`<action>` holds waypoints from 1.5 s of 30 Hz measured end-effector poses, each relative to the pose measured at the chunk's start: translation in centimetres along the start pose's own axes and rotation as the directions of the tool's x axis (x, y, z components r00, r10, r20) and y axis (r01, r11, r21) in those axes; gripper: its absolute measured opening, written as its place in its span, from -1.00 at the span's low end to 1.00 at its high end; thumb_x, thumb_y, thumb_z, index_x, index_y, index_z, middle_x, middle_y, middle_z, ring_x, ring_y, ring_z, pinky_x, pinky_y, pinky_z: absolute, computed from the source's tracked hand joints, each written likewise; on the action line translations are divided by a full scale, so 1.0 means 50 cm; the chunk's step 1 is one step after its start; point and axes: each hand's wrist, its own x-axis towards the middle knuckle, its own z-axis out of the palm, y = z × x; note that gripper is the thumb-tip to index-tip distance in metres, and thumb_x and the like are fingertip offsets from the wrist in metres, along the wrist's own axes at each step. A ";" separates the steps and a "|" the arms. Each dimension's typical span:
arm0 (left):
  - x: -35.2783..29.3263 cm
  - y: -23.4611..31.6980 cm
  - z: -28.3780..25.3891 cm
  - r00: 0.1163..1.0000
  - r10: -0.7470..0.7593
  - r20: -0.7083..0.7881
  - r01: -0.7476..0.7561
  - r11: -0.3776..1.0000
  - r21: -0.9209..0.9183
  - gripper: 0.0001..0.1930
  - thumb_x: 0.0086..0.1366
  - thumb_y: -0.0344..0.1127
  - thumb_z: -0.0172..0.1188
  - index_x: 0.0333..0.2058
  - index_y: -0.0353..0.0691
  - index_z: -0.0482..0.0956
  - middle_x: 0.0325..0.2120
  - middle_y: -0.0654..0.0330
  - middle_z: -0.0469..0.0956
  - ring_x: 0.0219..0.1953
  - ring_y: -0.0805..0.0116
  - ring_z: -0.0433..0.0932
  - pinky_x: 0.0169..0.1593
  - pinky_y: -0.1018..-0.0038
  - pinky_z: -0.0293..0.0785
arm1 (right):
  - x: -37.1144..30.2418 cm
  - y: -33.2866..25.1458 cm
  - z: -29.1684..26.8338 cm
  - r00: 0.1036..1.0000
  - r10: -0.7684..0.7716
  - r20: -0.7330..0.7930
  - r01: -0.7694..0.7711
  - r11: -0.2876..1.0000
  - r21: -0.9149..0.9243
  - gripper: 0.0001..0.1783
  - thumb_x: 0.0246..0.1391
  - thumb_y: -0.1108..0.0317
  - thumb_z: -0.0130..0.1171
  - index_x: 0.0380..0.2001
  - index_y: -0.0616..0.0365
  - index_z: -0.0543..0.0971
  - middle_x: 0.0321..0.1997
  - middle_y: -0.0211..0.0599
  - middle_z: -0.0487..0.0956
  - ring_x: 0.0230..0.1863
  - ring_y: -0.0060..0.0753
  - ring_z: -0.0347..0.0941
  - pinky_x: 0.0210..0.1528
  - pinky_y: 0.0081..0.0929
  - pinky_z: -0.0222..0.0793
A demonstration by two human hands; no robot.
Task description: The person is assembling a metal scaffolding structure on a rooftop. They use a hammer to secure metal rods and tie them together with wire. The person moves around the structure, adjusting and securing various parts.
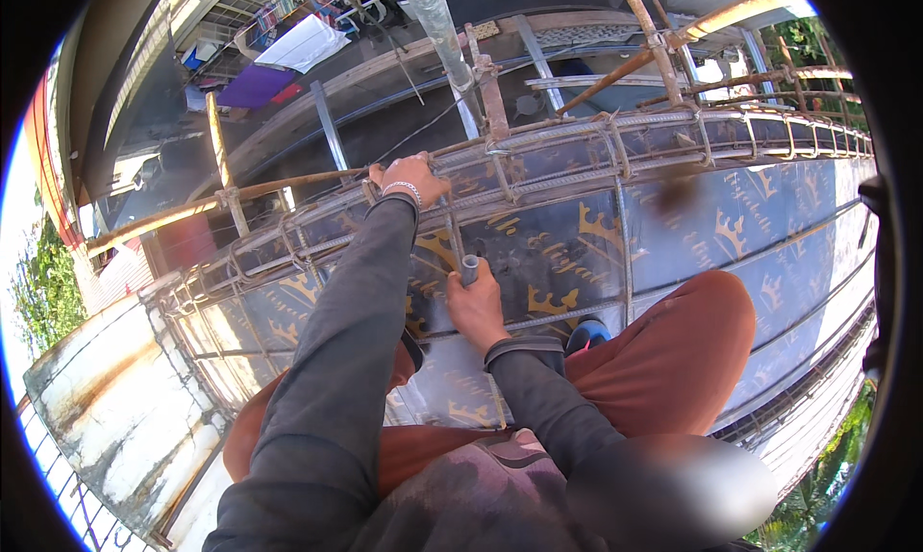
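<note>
Below, a dark printed panel [567, 244] spreads wide, a rebar cage [548, 135] along its far edge. The left hand [411, 177] bends over the cage, how tightly I cannot tell. Nearer the body, the right hand [476, 307] clamps a grey tube [469, 272], its hollow end jutting above the fist.

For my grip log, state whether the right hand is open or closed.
Closed: the right hand wraps a grey tube, its end protruding.
</note>
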 end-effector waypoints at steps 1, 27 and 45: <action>-0.001 -0.002 -0.003 1.000 0.009 0.009 -0.008 1.000 -0.011 -0.28 0.03 0.15 0.21 0.18 -0.03 0.44 0.01 0.09 0.57 0.09 0.11 0.51 0.29 -0.10 -0.01 | -0.003 -0.005 -0.001 0.999 -0.040 0.024 0.041 0.998 -0.039 -0.77 0.12 0.34 0.07 -0.29 0.34 0.46 -0.51 -0.08 0.53 -0.46 -0.15 0.47 -0.30 -0.23 0.36; 0.011 0.000 -0.008 0.997 -0.007 0.073 0.009 1.000 -0.020 -0.27 0.06 0.09 0.21 0.24 0.06 0.37 0.11 0.20 0.50 0.16 0.17 0.46 0.27 -0.25 -0.05 | -0.007 0.016 0.041 0.999 0.032 -0.033 -0.031 0.999 0.023 -0.80 0.09 0.34 0.11 -0.24 0.20 0.44 -0.39 0.09 0.58 -0.29 0.23 0.53 -0.25 -0.06 0.39; 0.023 -0.005 0.013 1.000 0.011 0.022 -0.010 1.000 -0.029 -0.22 0.00 0.12 0.23 0.26 0.11 0.35 0.12 0.15 0.49 0.19 0.15 0.43 0.28 -0.24 -0.05 | 0.005 0.007 0.025 0.998 0.046 0.053 -0.051 0.995 0.086 -0.76 0.09 0.33 0.10 -0.26 0.25 0.36 -0.41 0.08 0.54 -0.32 0.13 0.51 -0.23 -0.12 0.36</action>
